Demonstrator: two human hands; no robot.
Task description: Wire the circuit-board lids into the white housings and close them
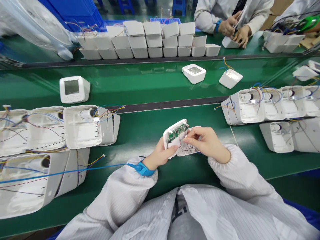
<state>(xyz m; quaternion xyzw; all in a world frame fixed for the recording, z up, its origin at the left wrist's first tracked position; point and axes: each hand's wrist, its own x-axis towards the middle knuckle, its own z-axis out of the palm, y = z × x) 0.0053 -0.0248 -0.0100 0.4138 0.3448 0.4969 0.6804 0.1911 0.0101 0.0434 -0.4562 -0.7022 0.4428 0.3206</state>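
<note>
My left hand (160,154) grips a white plastic cover with its inner side turned up. Inside that cover sits a green circuit board (177,133). Over the board's right end, my right hand (205,141) pinches thumb and finger together on what looks like a thin wire; its tip is too small to make out. Just behind and below lies an open white housing (186,151) with dark wires in it, partly covered by my right hand. A blue wrist strap (145,169) with a cord circles my left wrist.
Wired white housings (82,128) are stacked at left, and more housings (251,106) stand at right. A device with a screen (74,89) and another white device (194,73) sit on the green belt. Beyond, a co-worker's hands (235,31) handle a white part near rows of shells (138,43).
</note>
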